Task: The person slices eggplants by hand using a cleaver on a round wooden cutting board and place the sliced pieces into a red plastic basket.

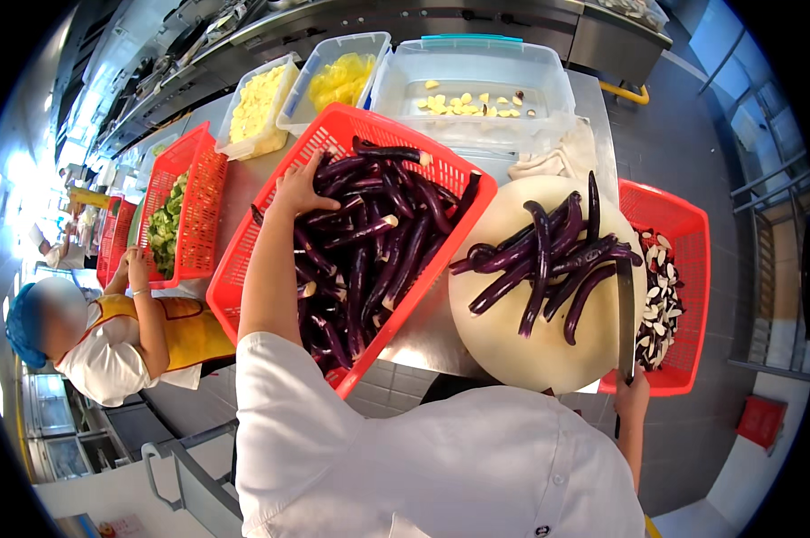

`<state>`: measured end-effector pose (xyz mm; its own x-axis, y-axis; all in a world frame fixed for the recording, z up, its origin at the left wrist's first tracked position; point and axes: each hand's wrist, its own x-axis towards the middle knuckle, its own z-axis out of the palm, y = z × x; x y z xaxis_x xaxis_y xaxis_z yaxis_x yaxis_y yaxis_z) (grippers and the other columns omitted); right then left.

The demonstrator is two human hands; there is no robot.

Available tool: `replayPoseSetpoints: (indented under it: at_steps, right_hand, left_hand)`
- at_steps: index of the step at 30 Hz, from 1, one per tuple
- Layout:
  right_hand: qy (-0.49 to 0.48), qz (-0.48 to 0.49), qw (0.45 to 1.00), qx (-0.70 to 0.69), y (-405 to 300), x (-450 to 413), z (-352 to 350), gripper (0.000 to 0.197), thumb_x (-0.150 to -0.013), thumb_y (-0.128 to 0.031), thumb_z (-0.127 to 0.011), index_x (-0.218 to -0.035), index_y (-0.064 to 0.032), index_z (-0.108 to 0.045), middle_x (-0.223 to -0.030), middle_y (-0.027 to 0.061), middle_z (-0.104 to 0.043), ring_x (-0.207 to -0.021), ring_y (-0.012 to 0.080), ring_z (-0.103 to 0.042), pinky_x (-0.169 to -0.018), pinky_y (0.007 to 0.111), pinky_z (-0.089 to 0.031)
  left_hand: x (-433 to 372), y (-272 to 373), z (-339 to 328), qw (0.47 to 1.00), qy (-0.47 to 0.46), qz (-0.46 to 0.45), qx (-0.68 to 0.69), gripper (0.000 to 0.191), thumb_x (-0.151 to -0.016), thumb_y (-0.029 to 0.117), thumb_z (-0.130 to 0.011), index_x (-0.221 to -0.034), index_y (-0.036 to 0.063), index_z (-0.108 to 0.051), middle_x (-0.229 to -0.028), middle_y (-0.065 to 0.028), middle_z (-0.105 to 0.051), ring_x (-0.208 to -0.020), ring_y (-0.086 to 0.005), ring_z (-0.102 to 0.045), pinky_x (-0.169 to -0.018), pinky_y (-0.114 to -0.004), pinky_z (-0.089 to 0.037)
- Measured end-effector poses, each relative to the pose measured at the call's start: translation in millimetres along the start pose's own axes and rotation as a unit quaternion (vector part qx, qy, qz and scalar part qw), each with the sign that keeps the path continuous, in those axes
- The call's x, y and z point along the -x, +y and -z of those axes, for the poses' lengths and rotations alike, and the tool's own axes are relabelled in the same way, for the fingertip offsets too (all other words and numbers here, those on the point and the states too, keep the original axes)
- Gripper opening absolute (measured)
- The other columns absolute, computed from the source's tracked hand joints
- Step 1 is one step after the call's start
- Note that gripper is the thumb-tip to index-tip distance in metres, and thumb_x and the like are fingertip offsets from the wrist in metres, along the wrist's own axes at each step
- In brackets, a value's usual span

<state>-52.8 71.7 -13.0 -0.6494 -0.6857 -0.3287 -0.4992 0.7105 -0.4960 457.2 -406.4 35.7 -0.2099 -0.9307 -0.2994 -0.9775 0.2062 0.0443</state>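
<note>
Many long purple eggplants [358, 296] fill a red plastic basket [415, 306]. My left hand [302, 188] rests on the eggplants at the basket's upper left with its fingers spread; whether it grips one cannot be told. On a round cutting board [472, 343] lies a loose pile of eggplants [542, 252]. A large knife [625, 316] stands along the board's right edge, its handle in my right hand [632, 393]. Beside the board, another red basket [697, 296] holds cut eggplant pieces [658, 296] with pale faces.
Clear plastic bins stand along the back, with pale chopped pieces [257, 104], yellow pieces [343, 79] and scattered yellowish slices [468, 104]. A cloth [559, 158] lies behind the board. At left, a co-worker [119, 329] stands by a red basket of green vegetables [167, 225].
</note>
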Motion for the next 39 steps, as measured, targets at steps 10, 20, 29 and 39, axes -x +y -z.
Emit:
replayPoseSetpoints:
  at_steps: [10, 20, 29, 39]
  right_hand:
    - [-0.003, -0.028, 1.0, -0.007, 13.5, -3.6, -8.1, 0.027, -0.087, -0.019, -0.062, -0.107, -0.0015, -0.063, -0.078, 0.0229, -0.064, -0.071, 0.0353, -0.064, -0.064, 0.039, -0.047]
    - [0.046, 0.043, 0.998, 0.021, -0.4, -2.0, -1.5, 0.027, -0.087, -0.027, -0.062, -0.105, -0.0071, -0.064, -0.074, 0.0225, -0.063, -0.072, 0.0419, -0.061, -0.062, 0.046, -0.046]
    - [-0.014, 0.004, 1.0, 0.003, 5.3, -12.1, 6.0, 0.029, -0.086, -0.025, -0.062, -0.108, -0.0059, -0.065, -0.081, 0.0226, -0.065, -0.077, 0.0395, -0.064, -0.067, 0.044, -0.049]
    - [-0.043, 0.031, 0.995, -0.083, 20.2, -16.6, 8.2, 0.028, -0.085, -0.021, -0.062, -0.106, -0.0016, -0.065, -0.081, 0.0235, -0.066, -0.076, 0.0389, -0.064, -0.066, 0.043, -0.048]
  left_hand:
    - [-49.0, -36.0, -41.2, 0.996, 0.028, 0.035, 0.075, 0.104, -0.05, 0.042, -0.084, -0.142, 0.022, -0.039, -0.13, -0.0154, -0.057, -0.123, -0.0337, -0.052, -0.104, -0.06, -0.032]
    - [15.6, 5.8, -22.6, 0.97, 0.241, 0.002, -0.002, 0.075, -0.057, 0.027, -0.075, -0.126, 0.0117, -0.051, -0.114, -0.0145, -0.061, -0.111, -0.035, -0.054, -0.094, -0.053, -0.04]
    - [80.2, 94.3, 84.7, 0.931, 0.361, -0.002, 0.049, 0.056, -0.064, 0.024, -0.074, -0.111, 0.0046, -0.053, -0.1, -0.0201, -0.063, -0.096, -0.0397, -0.059, -0.086, -0.048, -0.044]
    - [134.5, 270.0, 144.7, 0.936, 0.268, -0.186, 0.129, 0.059, -0.061, 0.019, -0.075, -0.115, 0.0056, -0.055, -0.098, -0.0219, -0.065, -0.092, -0.0386, -0.063, -0.081, -0.043, -0.05]
